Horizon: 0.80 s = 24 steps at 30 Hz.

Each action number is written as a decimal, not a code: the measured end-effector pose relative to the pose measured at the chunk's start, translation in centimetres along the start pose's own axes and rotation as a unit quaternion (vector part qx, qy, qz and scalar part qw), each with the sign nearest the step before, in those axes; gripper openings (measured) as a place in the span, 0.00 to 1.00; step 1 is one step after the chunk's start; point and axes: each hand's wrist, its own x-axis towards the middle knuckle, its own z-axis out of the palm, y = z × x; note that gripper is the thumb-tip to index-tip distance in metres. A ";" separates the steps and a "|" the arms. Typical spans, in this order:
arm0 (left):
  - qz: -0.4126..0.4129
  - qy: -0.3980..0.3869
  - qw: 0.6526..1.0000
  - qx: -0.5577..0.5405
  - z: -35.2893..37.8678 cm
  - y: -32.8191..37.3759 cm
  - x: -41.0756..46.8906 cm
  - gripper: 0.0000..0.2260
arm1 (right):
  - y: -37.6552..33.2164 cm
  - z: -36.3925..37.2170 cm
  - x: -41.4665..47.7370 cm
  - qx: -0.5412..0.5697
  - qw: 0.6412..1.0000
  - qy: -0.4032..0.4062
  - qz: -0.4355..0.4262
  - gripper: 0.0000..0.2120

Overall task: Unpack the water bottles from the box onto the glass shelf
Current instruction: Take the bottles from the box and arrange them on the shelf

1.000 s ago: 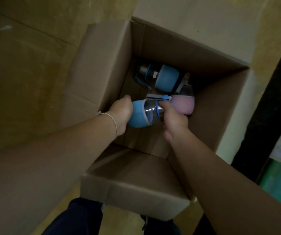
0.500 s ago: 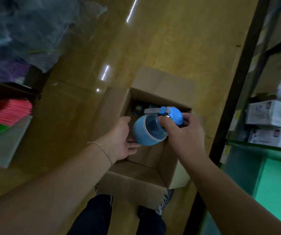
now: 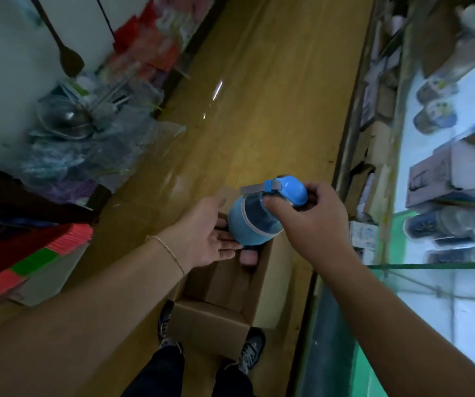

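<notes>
One bottle [image 3: 255, 222]: you are holding the blue water bottle tilted above the open box [image 3: 210, 330], not yet over the glass shelf [image 3: 437, 265] at your right.
Right hand [image 3: 313, 222]: you are pinching the neck just under the blue lid [image 3: 292, 190], thumb on the clear wall, fingers curled behind.
Left hand [image 3: 202, 236]: you are spreading it flat, fingers straight, beside the bottle's blue base; whether it is touching cannot be told.
Risk, slip: you are likely carrying the weight on a narrow pinch near the top, so the smooth wall may be sliding free and dropping onto the pink bottle [image 3: 248, 257] below.
Risk, strike: swinging right, you may be knocking the base against the shelf's green rim.
Surface: the glass is showing boxed goods [image 3: 451, 176] on the levels beneath.
Room: the box is standing between your shoes [image 3: 249, 351] on a glossy yellow floor [image 3: 259, 110]; plastic-wrapped wares [image 3: 87, 133] are crowding the left.
</notes>
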 end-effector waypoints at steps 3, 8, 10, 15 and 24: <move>0.016 -0.020 1.000 0.004 1.5 0.5 -5.0 0.29 | -4.0 -3.4 -1.8 -0.019 0.999 0.002 -0.036 0.18; 0.057 -0.048 0.997 0.005 3.2 1.2 -12.9 0.26 | -10.0 -8.4 -4.8 -0.039 0.994 -0.003 -0.099 0.17; 0.073 -0.060 0.995 -0.008 3.5 1.5 -15.7 0.26 | -11.9 -10.2 -5.8 -0.033 0.992 -0.002 -0.119 0.19; 0.127 -0.085 0.988 -0.018 5.1 2.7 -21.0 0.24 | -16.3 -13.7 -7.6 -0.036 0.984 0.012 -0.172 0.20; 0.180 -0.164 0.969 0.049 7.2 5.6 -28.1 0.23 | -23.5 -18.0 -10.4 -0.049 0.966 0.115 -0.228 0.20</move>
